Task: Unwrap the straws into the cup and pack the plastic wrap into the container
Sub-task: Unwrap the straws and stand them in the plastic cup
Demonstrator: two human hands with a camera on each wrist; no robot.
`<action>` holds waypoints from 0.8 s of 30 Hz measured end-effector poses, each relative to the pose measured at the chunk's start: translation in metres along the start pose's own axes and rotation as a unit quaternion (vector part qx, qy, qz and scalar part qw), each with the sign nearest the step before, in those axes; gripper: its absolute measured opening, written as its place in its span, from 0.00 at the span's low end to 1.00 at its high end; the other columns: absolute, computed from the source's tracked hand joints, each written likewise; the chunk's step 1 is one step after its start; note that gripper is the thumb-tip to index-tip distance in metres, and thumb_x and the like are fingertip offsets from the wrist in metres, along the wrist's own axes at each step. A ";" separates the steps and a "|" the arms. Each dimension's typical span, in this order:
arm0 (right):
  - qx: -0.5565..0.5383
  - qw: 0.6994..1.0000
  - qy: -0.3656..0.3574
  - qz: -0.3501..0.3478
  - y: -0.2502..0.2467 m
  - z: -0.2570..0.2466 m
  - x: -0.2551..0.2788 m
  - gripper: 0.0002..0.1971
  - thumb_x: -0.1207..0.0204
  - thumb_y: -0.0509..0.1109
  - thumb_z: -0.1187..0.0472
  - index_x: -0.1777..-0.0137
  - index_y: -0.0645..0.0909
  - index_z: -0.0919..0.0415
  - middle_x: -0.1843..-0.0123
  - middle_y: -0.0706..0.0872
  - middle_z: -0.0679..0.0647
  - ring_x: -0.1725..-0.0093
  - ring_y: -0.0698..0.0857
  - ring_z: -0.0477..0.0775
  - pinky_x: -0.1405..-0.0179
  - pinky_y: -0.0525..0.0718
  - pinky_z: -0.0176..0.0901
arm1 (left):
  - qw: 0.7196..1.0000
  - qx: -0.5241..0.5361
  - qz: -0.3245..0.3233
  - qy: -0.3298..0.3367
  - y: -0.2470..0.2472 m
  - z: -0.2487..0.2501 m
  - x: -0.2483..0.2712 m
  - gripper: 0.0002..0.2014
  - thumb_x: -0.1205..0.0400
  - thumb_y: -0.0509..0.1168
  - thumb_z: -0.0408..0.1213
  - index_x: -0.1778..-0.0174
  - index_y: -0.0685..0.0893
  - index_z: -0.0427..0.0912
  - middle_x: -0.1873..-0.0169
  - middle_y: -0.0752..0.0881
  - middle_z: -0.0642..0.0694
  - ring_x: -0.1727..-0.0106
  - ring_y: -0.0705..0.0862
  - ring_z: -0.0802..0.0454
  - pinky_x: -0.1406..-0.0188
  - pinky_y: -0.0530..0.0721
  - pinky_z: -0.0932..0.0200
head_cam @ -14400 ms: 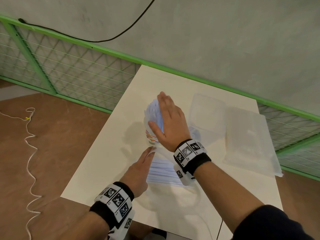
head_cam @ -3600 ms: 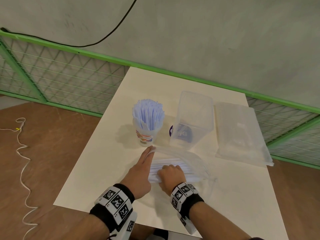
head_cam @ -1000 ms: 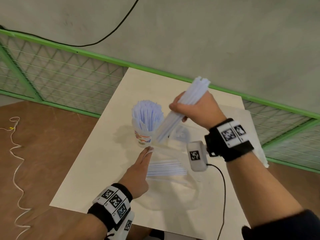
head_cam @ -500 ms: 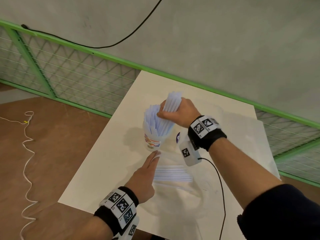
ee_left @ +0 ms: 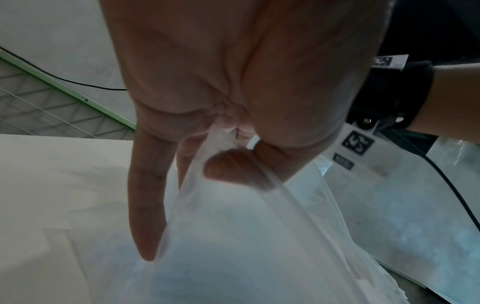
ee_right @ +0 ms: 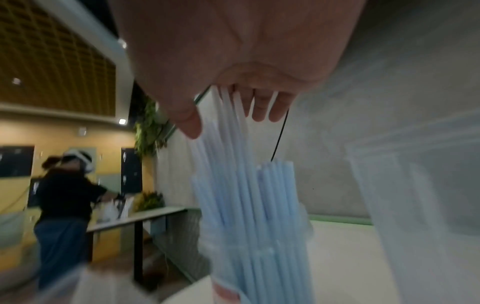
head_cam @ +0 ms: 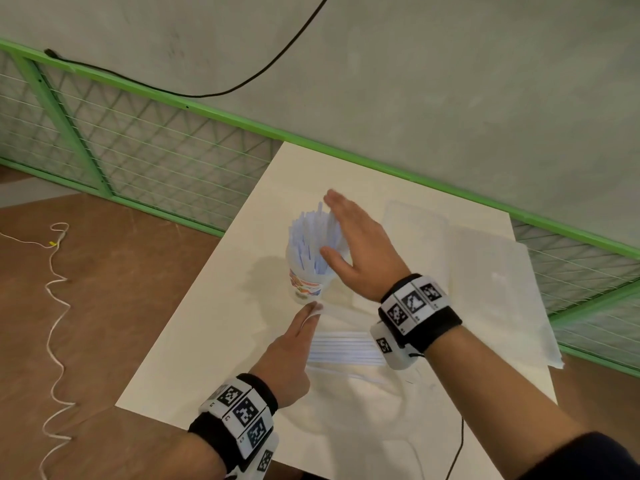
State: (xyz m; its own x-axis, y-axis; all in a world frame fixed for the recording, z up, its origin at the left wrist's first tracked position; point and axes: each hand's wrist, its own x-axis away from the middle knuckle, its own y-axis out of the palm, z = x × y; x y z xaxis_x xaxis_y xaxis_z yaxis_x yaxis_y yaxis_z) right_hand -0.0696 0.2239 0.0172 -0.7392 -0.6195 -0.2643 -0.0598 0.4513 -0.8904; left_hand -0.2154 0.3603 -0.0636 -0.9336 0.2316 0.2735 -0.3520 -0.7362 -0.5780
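Right hand flat, fingers straight and together, thumb spread; palm rests against the tops of the pale blue plastic straws standing in the cup, gripping none. In the right wrist view the fingertips touch the upper straw ends, a few straws leaning against them.

Left hand pinches the lip of the clear plastic wrap bag: thumb pressed onto the film against the curled inner fingers, index finger straight along the bag edge, pointing at 12 o'clock toward the cup base.

One white paper cup with a colourful printed band, upright, packed with straws, too many and too blurred to count. One loose bundle of the same straws lies flat inside the bag, at 6 o'clock of the cup, partly behind the right wrist.

One clear rectangular plastic container at 3 o'clock of the cup, just beside the right hand. One flat stack of clear plastic bags further at 3 o'clock.

All on one white rectangular table. Green metal mesh fence at 10 o'clock.
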 end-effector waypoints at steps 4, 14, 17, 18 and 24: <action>0.091 0.995 0.014 -0.049 0.023 0.012 0.011 0.27 0.14 0.61 0.57 0.17 0.64 0.62 0.16 0.66 0.56 0.15 0.60 0.57 0.21 0.66 0.57 | 1.000 -0.005 -0.003 -0.002 0.001 0.001 -0.001 0.50 0.30 0.55 0.18 0.16 0.43 0.56 0.19 0.38 0.67 0.23 0.69 0.51 0.30 0.73 0.61; 0.143 0.987 0.042 -0.064 0.042 0.009 0.030 0.37 0.17 0.60 0.49 0.13 0.50 0.60 0.11 0.48 0.51 0.13 0.45 0.52 0.16 0.52 0.58 | 1.000 -0.017 -0.012 -0.010 0.001 0.001 0.001 0.49 0.29 0.55 0.19 0.16 0.43 0.56 0.19 0.37 0.67 0.24 0.71 0.50 0.31 0.75 0.59; 0.050 0.998 0.043 -0.004 0.028 -0.002 0.023 0.40 0.22 0.60 0.50 0.13 0.47 0.60 0.11 0.46 0.52 0.13 0.44 0.50 0.17 0.48 0.51 | 1.000 -0.019 -0.020 -0.016 0.001 0.000 0.000 0.50 0.30 0.55 0.19 0.16 0.42 0.57 0.19 0.37 0.68 0.27 0.74 0.47 0.33 0.77 0.57; 0.034 0.999 0.028 0.024 0.024 -0.008 0.020 0.41 0.23 0.60 0.51 0.13 0.48 0.61 0.11 0.46 0.52 0.13 0.47 0.50 0.18 0.50 0.49 | 0.999 -0.020 -0.021 -0.018 0.001 0.000 0.000 0.50 0.29 0.55 0.19 0.16 0.42 0.57 0.19 0.37 0.68 0.27 0.74 0.47 0.33 0.77 0.58; 0.149 0.988 -0.016 -0.038 0.040 -0.018 0.020 0.36 0.20 0.61 0.54 0.14 0.54 0.60 0.13 0.59 0.53 0.14 0.55 0.54 0.18 0.58 0.56 | 0.999 -0.030 -0.020 -0.034 0.001 0.004 0.001 0.48 0.27 0.55 0.20 0.16 0.41 0.54 0.18 0.36 0.64 0.24 0.71 0.47 0.33 0.71 0.64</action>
State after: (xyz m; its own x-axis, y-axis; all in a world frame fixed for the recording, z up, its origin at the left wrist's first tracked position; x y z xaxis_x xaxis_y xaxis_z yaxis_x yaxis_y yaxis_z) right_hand -0.0993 0.2415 -0.0174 -0.7180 -0.6668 -0.1996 0.0890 0.1965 -0.9765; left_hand -0.2163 0.3572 -0.0612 -0.9125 0.2149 0.3481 -0.3944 -0.6880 -0.6092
